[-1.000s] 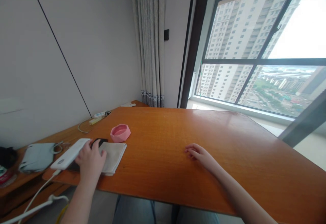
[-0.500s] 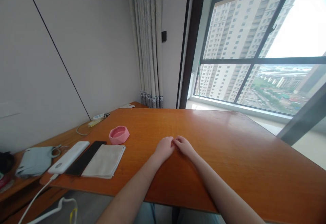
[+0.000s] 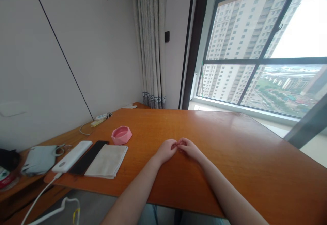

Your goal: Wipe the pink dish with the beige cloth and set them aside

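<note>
Left hand [image 3: 166, 151] touches right hand [image 3: 189, 149], both curled narrow; can't tell if they hold anything. Power bank [image 3: 73, 156] lies near the table [image 3: 163, 126] edge, likely for its cable [image 3: 58, 175].

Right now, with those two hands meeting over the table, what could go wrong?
The white cable runs from the white power bank past the table edge, so a snag might drag the power bank off. If the left hand swung outward, it could ruffle the folded cloth or bump the pink bowl. Anything small between it and the right hand is hidden, so a drop might be missed.
</note>
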Action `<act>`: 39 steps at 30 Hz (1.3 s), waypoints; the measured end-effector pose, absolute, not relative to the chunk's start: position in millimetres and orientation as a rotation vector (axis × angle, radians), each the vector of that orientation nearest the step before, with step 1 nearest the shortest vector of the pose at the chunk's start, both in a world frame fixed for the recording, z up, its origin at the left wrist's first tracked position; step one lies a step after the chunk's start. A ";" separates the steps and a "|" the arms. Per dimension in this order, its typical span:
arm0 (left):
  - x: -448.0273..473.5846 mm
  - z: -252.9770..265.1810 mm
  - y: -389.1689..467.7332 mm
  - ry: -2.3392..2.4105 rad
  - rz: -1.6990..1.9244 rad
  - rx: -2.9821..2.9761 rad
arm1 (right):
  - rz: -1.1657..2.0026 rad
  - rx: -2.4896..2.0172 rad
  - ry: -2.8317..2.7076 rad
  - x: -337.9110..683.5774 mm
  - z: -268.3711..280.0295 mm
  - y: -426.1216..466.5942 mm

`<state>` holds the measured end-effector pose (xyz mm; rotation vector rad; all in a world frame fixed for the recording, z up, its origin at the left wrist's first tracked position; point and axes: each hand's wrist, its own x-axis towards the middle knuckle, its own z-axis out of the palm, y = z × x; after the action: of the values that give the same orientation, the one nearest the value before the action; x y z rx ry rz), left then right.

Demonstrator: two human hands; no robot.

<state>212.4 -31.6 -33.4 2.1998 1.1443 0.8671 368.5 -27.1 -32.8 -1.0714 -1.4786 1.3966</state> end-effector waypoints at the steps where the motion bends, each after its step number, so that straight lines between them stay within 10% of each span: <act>1: 212.2 -33.5 -31.3 1.128 0.868 2.171 | 1.424 -1.064 -1.473 369.1 -32.6 -27.0; 39: 203.1 -34.2 -29.0 0.935 0.754 1.837 | 1.630 -1.041 -1.502 373.0 -35.3 -29.4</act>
<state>203.1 -29.0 -34.2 1.8367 0.9345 0.7543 373.0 -29.4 -35.3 -1.0414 -1.5016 1.6300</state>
